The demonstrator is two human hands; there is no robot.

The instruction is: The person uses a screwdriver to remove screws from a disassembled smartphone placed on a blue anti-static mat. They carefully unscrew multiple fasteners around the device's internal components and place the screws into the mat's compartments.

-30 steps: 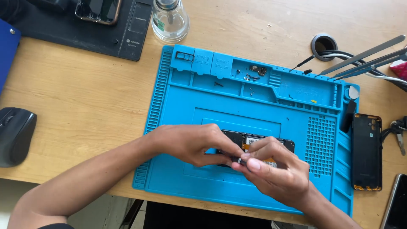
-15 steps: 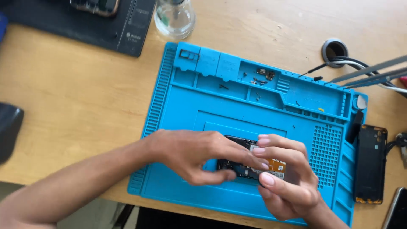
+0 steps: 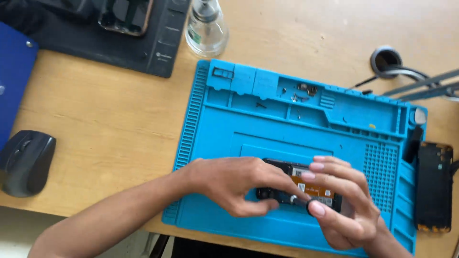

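An opened black phone body [image 3: 308, 186] with an orange part inside lies on the blue silicone work mat [image 3: 224, 124], near its front edge. My left hand [image 3: 234, 184] rests on the phone's left half and pinches it with thumb and fingers. My right hand [image 3: 342, 205] covers the phone's right end, its fingers curled over the edge. Between the two hands a small dark round piece [image 3: 300, 200] sits at my fingertips; which hand grips it I cannot tell.
Small screws [image 3: 302, 91] lie in the mat's back compartments. A glass bottle [image 3: 206, 28] and a black pad [image 3: 119, 43] with a phone stand behind. A black mouse [image 3: 26, 162] is at left, a dark phone panel [image 3: 434, 186] at right, metal tools [image 3: 420, 88] at back right.
The view has shifted slightly. My right hand has moved from the phone's near edge up over its right end, and both hands stay on the phone.
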